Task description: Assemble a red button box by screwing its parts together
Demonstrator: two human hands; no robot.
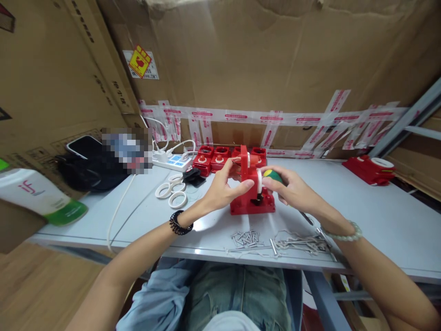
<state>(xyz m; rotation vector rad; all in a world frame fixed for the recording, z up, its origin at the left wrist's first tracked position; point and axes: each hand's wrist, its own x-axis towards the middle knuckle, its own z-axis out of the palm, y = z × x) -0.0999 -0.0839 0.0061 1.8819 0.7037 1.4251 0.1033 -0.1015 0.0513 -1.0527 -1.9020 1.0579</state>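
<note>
A red plastic assembly (245, 202) stands upright on the table in front of me, with a white ring (259, 180) on its right side. My left hand (225, 186) grips its upright part from the left, thumb across the front. In my right hand (289, 186) is a screwdriver (274, 175) with a green and yellow handle. The handle's end is close to the white ring; whether they touch, I cannot tell. A metal shaft shows below that hand, slanting down to the right. Loose screws (246, 238) lie in a pile near the table's front edge.
Several red units (219, 158) stand behind the assembly; another red part (370, 170) sits far right. White rings (177, 199), a power strip (172, 161), and a black bag (81, 168) are left, beside a bottle (37, 195). Metal tools and string (303, 243) lie front right. Cardboard (258, 69) walls the back.
</note>
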